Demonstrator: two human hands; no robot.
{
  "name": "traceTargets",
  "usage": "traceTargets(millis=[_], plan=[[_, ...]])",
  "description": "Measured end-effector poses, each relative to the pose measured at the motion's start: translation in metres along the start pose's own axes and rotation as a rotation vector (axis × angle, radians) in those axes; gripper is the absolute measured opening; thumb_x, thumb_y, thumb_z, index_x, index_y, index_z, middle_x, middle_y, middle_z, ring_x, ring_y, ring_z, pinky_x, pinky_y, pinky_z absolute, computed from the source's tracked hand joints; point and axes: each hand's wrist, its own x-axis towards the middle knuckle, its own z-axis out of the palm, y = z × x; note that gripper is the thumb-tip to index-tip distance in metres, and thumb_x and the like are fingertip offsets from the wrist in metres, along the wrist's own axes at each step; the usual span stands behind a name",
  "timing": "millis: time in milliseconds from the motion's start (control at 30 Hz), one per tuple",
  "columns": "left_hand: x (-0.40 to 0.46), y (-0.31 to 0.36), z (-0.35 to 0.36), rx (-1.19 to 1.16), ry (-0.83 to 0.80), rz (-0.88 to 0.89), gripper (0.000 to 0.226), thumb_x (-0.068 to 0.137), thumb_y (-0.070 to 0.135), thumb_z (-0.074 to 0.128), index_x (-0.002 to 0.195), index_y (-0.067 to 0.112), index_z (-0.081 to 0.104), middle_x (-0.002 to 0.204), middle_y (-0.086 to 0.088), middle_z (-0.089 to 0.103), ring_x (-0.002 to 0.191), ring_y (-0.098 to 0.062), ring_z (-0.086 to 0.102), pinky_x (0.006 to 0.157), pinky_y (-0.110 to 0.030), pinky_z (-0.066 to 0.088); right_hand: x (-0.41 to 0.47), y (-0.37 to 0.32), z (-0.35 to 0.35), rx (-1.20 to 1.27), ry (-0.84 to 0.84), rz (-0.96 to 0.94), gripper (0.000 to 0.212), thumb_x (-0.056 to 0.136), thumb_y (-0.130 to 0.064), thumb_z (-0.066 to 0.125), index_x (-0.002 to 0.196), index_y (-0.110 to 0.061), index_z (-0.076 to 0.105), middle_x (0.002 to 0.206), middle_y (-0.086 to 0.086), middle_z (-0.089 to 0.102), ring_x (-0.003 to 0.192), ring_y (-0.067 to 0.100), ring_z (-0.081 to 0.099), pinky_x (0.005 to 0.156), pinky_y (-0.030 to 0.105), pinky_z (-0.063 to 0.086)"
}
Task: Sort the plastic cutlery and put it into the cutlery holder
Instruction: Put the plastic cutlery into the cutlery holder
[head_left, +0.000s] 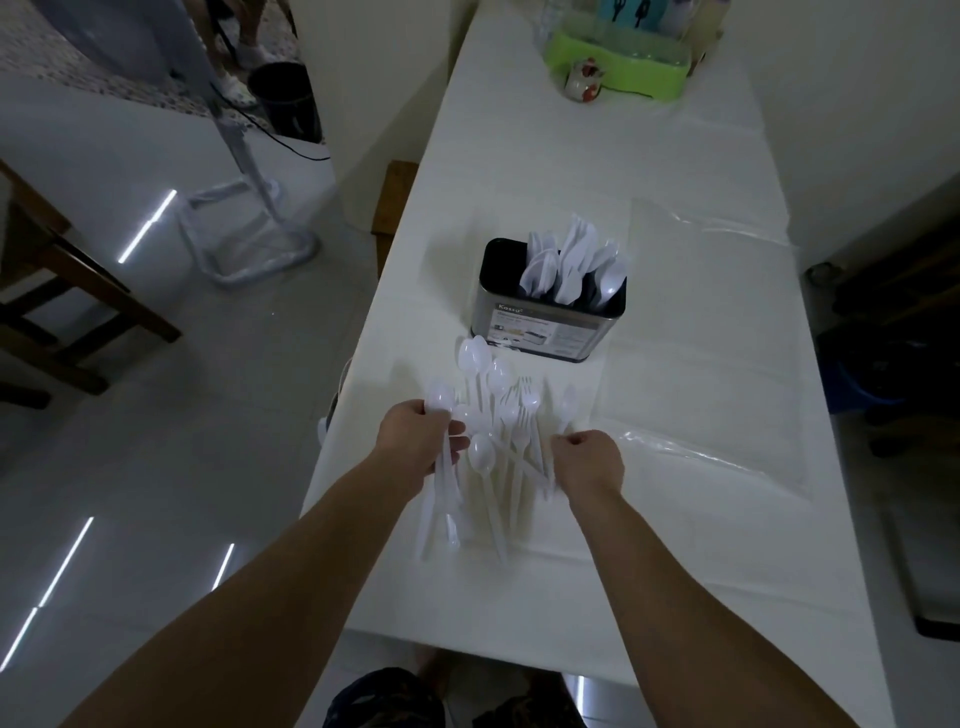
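The right hand (589, 460) hid its fingers; the holder (545, 325) concealed the handles of the sorted cutlery (571, 265).

A long table (691, 322) under a white cloth runs away toward a pale wall (852, 88); a clear plastic sheet (727, 332) lies on its right half; a green tray (623, 70) sits at the far end. Left of the table, glossy white floor tiles (171, 441) reflect strip lights; a wooden chair (57, 291) stands at the left edge; a white fan stand (249, 228) and a black bucket (285, 98) lie beyond; the room is dim.
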Motion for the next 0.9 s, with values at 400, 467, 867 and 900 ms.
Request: traceTargets(millis=[400,467,867,900], plan=[[-0.002,-0.001,0.002,0.025,0.015,-0.026,0.02,0.077,-0.003,0.044,0.06,0.007,0.049,0.066,-0.013,0.045,0.063,-0.028,0.045,0.054,-0.032,0.04,-0.073,-0.034,0.045,0.177,-0.264,-0.361,0.016,0.091,-0.034,0.062,0.094,-0.021,0.07,0.088,-0.007,0.07,0.083,0.011,0.065,0.079,0.027,0.053],[0.0,-0.004,-0.001,0.005,0.016,-0.026,0.021,0.082,0.001,0.046,0.063,0.007,0.053,0.067,-0.013,0.048,0.064,-0.027,0.047,0.054,-0.032,0.041,-0.075,-0.034,0.047,0.138,-0.26,-0.395,0.016,0.092,-0.035,0.061,0.09,-0.022,0.07,0.085,-0.007,0.07,0.08,0.011,0.065,0.079,0.031,0.055],[0.015,-0.008,-0.018,-0.042,0.023,-0.031,0.016,0.101,0.01,0.045,0.109,0.003,0.056,0.093,-0.016,0.067,0.085,-0.03,0.071,0.08,-0.043,0.058,-0.051,-0.01,0.036,-0.406,0.037,-0.537,0.022,0.091,-0.015,0.052,0.109,-0.017,0.064,0.105,0.005,0.063,0.097,0.025,0.06,0.079,0.034,0.051],[0.016,-0.008,-0.021,-0.058,0.034,-0.041,0.017,0.101,0.01,0.045,0.111,0.002,0.056,0.092,-0.016,0.067,0.085,-0.031,0.071,0.081,-0.044,0.058,-0.047,-0.006,0.034,-0.457,0.033,-0.531,0.023,0.091,-0.017,0.053,0.112,-0.015,0.063,0.108,0.006,0.062,0.101,0.026,0.058,0.082,0.034,0.05]])
